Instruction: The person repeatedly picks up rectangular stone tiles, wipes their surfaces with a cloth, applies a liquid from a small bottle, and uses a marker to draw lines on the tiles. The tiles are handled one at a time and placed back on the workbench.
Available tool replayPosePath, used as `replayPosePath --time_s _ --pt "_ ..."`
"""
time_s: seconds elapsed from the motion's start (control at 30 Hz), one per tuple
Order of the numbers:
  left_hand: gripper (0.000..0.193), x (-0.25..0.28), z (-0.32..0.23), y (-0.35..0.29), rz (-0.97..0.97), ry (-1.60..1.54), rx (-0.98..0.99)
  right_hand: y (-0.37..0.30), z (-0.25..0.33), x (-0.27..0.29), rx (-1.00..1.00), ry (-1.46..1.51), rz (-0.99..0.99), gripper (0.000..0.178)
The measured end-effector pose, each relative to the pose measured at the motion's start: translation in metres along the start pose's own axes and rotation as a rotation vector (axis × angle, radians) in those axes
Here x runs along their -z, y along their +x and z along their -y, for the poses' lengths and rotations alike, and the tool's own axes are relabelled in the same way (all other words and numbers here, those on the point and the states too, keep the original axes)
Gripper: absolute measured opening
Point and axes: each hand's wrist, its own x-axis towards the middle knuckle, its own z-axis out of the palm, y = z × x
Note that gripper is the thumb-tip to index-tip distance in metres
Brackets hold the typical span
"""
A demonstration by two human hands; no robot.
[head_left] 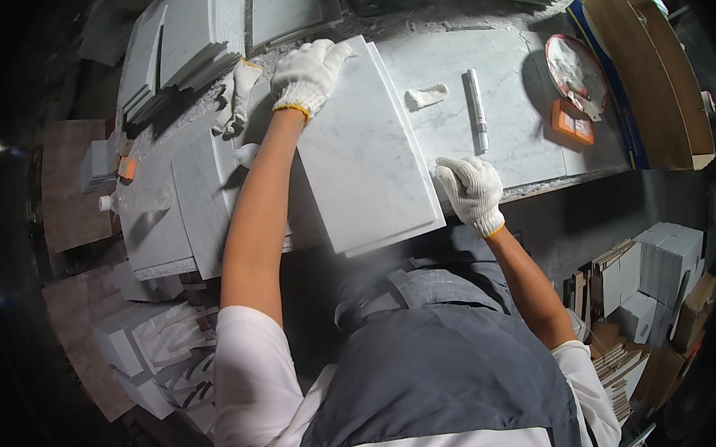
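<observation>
Two or more white, grey-veined marble tiles [362, 158] lie stacked in front of me, their near ends jutting past the bench edge. The lower one peeks out along the right and near sides. My left hand [309, 72], in a white knit glove with a yellow cuff, grips the top tile at its far left corner, fingers bent over the far edge. Beside the stack's right edge is my right hand [472, 190], gloved alike. Its fingers are curled closed, and whatever they may hold is hidden.
Right of the stack lie a white marker [478, 111], a crumpled white cloth piece [426, 96], an orange box [572, 123], a round dish [575, 67] and an open cardboard box [652, 66]. Leftward are gloves [241, 93], a clear bottle [139, 201] and more tile stacks [191, 37].
</observation>
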Motion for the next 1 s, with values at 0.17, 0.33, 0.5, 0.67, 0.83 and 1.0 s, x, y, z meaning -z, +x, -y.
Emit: replayPosePath --time_s 0.17,0.33,0.5,0.67,0.83,1.0 --pt "0.068 -0.021 0.007 -0.015 0.075 0.022 -0.069 0.000 0.001 0.005 -0.021 0.048 0.022 0.018" --pt "0.083 -0.018 -0.027 -0.092 0.099 0.648 -0.406 0.005 0.005 0.019 -0.108 0.149 0.154 0.017" --pt "0.082 0.012 -0.079 -0.233 0.333 0.072 -0.815 -0.002 0.007 0.027 -0.092 0.164 0.155 0.023" --pt "0.047 0.035 -0.061 -0.266 0.279 -0.740 -0.674 -0.021 0.025 0.055 -0.769 0.856 0.352 0.022" --pt "0.055 0.037 -0.068 -0.260 -0.259 -0.405 -0.506 -0.010 0.071 0.073 -0.835 1.009 0.179 0.039" --pt "0.060 0.002 -0.096 -0.253 -0.186 -0.559 -0.684 -0.001 0.093 0.063 -0.049 0.783 0.330 0.031"
